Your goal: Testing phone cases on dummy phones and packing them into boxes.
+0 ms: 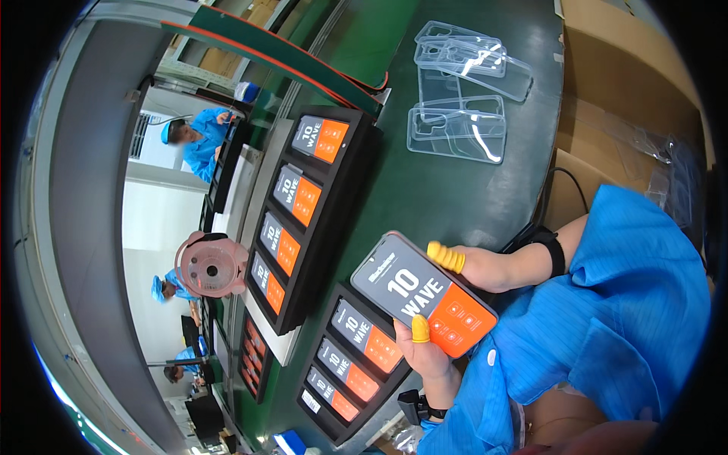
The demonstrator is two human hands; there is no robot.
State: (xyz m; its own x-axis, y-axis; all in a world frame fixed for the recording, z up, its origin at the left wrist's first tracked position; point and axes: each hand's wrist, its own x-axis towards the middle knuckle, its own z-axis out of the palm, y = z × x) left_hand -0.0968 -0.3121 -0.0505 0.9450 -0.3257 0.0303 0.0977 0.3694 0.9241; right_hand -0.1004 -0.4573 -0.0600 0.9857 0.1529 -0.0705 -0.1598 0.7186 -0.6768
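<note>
A smartphone (pixel 415 292) with a grey and orange front is tilted up between my hands. My left hand (pixel 425 355) grips its lower edge, with the thumb in a yellow finger cot pressed on the front. My right hand (pixel 485 267) is against the opposite edge. Its thumb, in a ribbed yellow cot, sticks out past the phone, and its other fingers are hidden behind. Just below and left, a black tray (pixel 312 434) holds several matching phones. Another black tray (pixel 334 199) of phones lies beyond it. Several clear phone cases (pixel 456 136) lie loosely piled toward the top.
A cardboard box (pixel 607 68) with clear plastic inside stands at the right. A green panel with red edging (pixel 303 64) crosses the green table (pixel 387 189). At the left are a pink fan (pixel 211 267) and several co-workers in blue (pixel 203 144).
</note>
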